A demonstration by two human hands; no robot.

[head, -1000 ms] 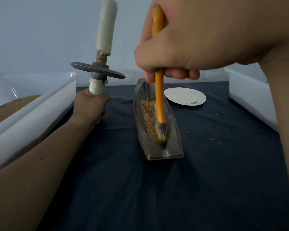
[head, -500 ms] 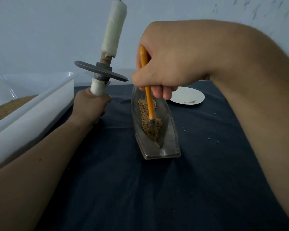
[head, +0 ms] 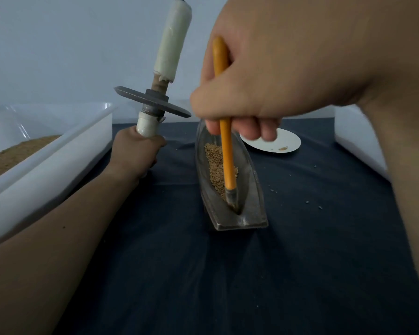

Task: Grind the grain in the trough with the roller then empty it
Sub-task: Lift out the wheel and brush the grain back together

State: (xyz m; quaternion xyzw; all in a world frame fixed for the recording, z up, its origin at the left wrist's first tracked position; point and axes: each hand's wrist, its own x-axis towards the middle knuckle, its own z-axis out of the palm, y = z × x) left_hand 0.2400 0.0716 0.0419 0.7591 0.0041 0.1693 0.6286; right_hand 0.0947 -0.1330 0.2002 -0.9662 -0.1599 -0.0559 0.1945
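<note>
The grey boat-shaped trough [head: 252, 194] lies lengthwise mid-table [head: 203, 274], tan grain [head: 215, 165] heaped along its groove, and the disc-and-white-handled roller [head: 153, 101] is held nearly upright just left of it.

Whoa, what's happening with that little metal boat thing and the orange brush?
A person's right hand holds an orange brush, its bristles down in the near end of the metal trough beside the grain. The left hand grips the roller by its lower handle, upright and off to the side, out of the trough.
</note>
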